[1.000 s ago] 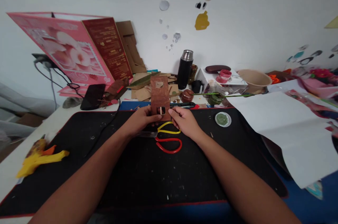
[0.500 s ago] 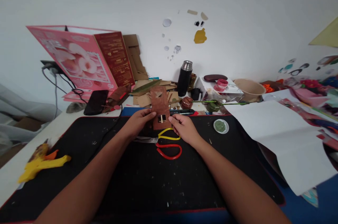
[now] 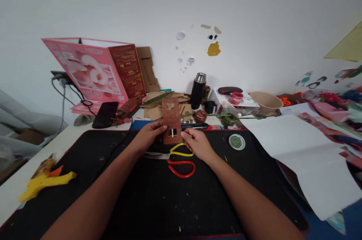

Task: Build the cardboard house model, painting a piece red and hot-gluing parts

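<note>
Between my two hands stands a flat reddish-brown panel (image 3: 171, 115), perhaps painted cardboard, with a small window cut-out near its lower end. A pale strip (image 3: 172, 133) runs upright across that opening. My left hand (image 3: 150, 134) is closed on the panel's left edge, thumb in front. On the right edge, my right hand (image 3: 198, 143) pinches it with thumb and fingers. Just below lie scissors (image 3: 182, 170) with one yellow and one red handle, blades pointing left on the black mat (image 3: 158, 210).
A yellow glue gun (image 3: 46, 181) lies at the left, with a phone (image 3: 105, 114) behind it. A small dish of green material (image 3: 236, 142) sits right of my hands. At the back are a black flask (image 3: 198, 91), paint jars, cardboard scraps and a pink box (image 3: 93, 72). White paper (image 3: 305, 149) covers the right.
The camera view has tilted up slightly, so everything appears lower. My hands still hold the brown panel in nearly the same place.
</note>
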Available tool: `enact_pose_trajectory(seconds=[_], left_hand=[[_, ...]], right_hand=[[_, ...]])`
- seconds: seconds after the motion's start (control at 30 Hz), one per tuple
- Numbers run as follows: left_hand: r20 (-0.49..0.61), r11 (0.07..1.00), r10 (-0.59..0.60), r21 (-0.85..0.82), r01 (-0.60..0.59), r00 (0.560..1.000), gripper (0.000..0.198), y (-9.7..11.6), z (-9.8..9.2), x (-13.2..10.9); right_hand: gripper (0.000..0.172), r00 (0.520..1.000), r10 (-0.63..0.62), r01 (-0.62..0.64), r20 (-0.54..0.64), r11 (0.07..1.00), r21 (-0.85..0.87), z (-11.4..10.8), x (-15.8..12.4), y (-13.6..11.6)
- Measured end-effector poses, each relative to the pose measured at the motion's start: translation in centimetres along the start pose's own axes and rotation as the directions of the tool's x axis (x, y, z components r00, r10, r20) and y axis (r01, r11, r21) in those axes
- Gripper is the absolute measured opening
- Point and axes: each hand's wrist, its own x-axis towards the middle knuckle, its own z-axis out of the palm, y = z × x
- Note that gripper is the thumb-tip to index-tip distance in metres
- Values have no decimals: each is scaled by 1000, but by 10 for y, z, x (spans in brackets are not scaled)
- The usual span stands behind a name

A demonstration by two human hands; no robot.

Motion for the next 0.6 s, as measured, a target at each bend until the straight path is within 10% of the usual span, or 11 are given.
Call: enact_pose_trajectory(seconds=[0.6], left_hand=[[74,999,-24,45,21,997,47,-3,-4,0]], right_hand=[[48,1000,-20,20,2,999,-46,-1,-1,-2]])
